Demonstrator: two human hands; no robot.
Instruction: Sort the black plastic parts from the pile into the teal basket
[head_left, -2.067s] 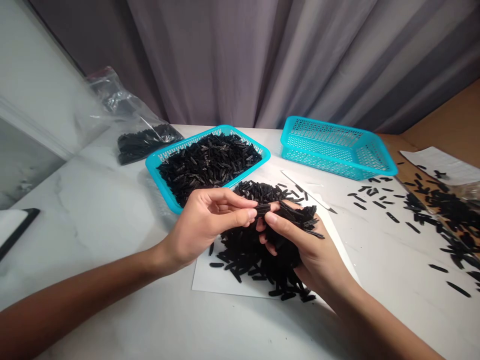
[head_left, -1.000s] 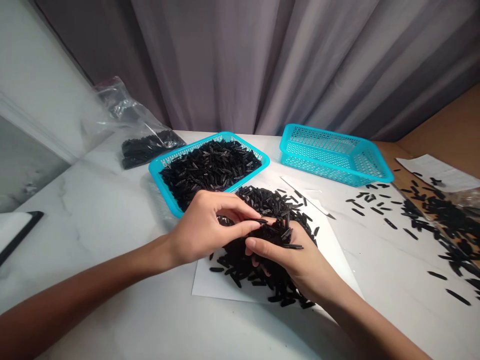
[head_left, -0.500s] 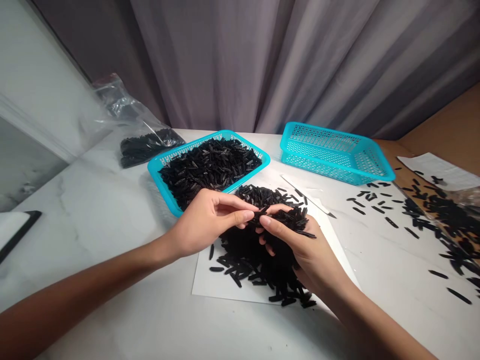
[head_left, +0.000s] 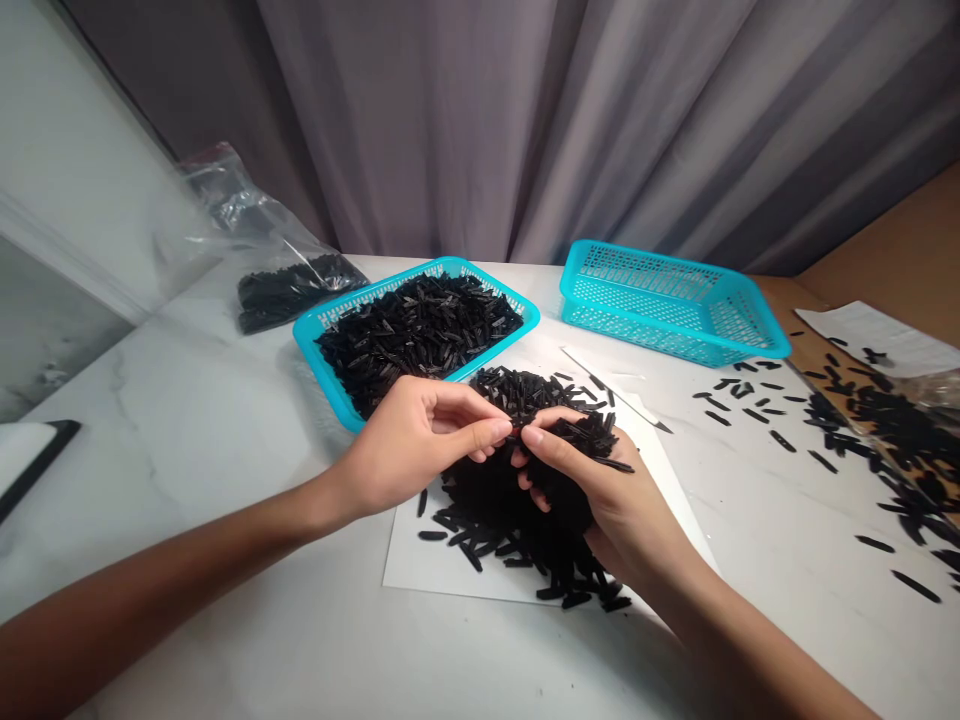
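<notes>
My left hand (head_left: 416, 445) is curled, its thumb and fingers pinching a small black strip right where it meets my right hand's thumb. My right hand (head_left: 596, 490) is cupped palm up around a bunch of black strips (head_left: 589, 440) that stick out past its fingers. Both hands hover over a heap of black strips (head_left: 499, 500) lying on a white sheet (head_left: 667, 480). Behind my left hand stands a turquoise basket (head_left: 319, 330) filled with the same black strips.
A second turquoise basket (head_left: 667, 300), with nothing visible inside, sits at the back right. Loose black strips (head_left: 885, 430) are scattered over the right side of the white table. A clear bag of strips (head_left: 285, 280) lies at the back left. A dark-edged flat object (head_left: 34, 455) rests at the far left.
Both hands dipped towards the heap a second ago, then rose again with the bunch. Now the fingertips of the two hands are pressed closer together around one strip.
</notes>
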